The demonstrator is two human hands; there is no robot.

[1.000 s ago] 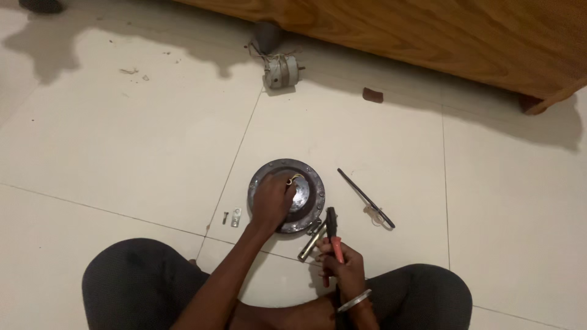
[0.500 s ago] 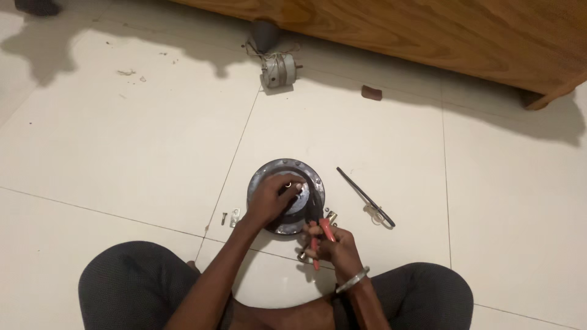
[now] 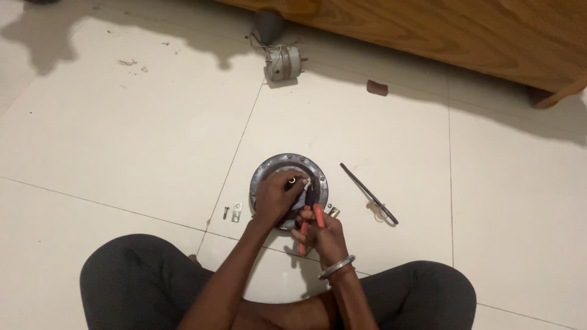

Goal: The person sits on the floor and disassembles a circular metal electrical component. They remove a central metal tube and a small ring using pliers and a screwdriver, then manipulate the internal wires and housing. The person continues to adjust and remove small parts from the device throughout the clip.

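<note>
A round dark metal disc-shaped part (image 3: 276, 166) lies on the white floor tiles in front of my crossed legs. My left hand (image 3: 273, 198) rests on top of it, fingers pressed near its centre where a small ring and pale wires show. My right hand (image 3: 323, 234) is closed around red-handled pliers (image 3: 305, 228), whose jaws reach onto the disc's right side by the left fingertips. A metal bangle (image 3: 336, 267) circles my right wrist.
A thin dark rod-like tool (image 3: 369, 193) lies right of the disc. A small screw and metal bracket (image 3: 233, 212) lie to its left. A small electric motor (image 3: 284, 61) sits near a wooden furniture base (image 3: 465, 30), with a brown block (image 3: 376, 88) nearby.
My right hand has brought the pliers up from beside the disc onto its right side, close to my left hand. The left hand stays on the disc.
</note>
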